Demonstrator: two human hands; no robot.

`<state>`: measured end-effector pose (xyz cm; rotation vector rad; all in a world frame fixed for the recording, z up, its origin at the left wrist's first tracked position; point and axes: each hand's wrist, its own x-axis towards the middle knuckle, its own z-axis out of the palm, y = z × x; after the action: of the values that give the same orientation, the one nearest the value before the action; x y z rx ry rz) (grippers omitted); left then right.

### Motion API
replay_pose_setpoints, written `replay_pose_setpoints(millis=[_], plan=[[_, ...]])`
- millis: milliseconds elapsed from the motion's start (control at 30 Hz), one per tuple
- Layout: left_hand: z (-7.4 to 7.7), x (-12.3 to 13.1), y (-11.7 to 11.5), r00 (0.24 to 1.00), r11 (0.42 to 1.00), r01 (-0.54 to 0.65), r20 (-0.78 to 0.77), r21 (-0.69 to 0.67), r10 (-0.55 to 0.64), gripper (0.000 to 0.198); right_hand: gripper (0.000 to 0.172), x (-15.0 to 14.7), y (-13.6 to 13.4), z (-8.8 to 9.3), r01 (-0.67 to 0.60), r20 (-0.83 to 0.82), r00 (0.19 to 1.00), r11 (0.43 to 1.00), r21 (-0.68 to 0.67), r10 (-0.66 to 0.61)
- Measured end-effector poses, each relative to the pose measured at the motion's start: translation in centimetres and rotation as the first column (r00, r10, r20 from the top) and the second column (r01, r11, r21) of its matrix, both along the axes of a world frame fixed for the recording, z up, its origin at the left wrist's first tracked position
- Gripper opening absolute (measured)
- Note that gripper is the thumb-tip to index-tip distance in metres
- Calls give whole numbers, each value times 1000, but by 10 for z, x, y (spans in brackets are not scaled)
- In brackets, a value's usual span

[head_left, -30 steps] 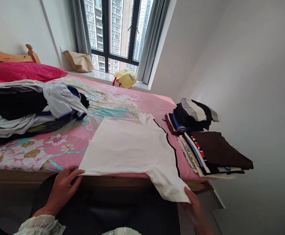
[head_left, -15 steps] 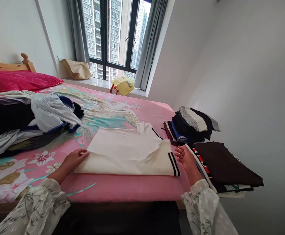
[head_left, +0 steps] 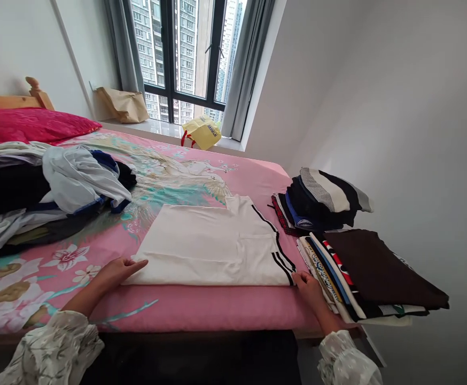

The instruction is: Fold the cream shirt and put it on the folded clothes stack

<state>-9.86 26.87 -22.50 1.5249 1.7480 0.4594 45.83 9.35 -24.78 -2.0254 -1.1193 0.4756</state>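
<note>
A white T-shirt with black stripes on its sleeve lies folded on the pink flowered bedsheet. My left hand rests at the shirt's near left corner, fingers stretched flat against the edge. My right hand sits at the near right corner by the striped sleeve end, its fingers curled on the fabric edge.
A stack of folded clothes with a dark brown top piece lies right of the shirt, a second dark folded stack behind it. A heap of unfolded clothes covers the left of the bed. A red pillow and yellow bag lie beyond.
The shirt's lower part, which hung over the bed edge, has been folded up onto the bed. Both hands moved up with it and now rest at the fold's near corners.
</note>
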Motion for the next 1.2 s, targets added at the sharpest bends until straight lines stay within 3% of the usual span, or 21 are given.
replay_pose_setpoints(millis=[133,233,367,633,833,1200], plan=[[0,-1,-11,993,988,-57,110,144,42,32,33,3,-1,-12,15,138,990,995,-96,-1],[-6,-3,-20,999,972,-35,31,234,28,40,32,4,1,-13,1,120,993,991,-135,16],[-15,-7,-25,1000,974,-20,26,228,14,50,34,4,3,-6,-27,-4,1000,996,-79,27],[-25,-11,-20,994,970,-15,-101,241,41,59,41,0,2,-1,-25,-11,1000,999,-40,25],[-30,-16,-1,1000,983,-13,17,184,10,61,30,-2,6,2,-33,78,996,989,-144,44],[-18,-3,-23,973,969,96,-226,230,-43,60,29,-4,13,-7,18,278,958,950,-311,73]])
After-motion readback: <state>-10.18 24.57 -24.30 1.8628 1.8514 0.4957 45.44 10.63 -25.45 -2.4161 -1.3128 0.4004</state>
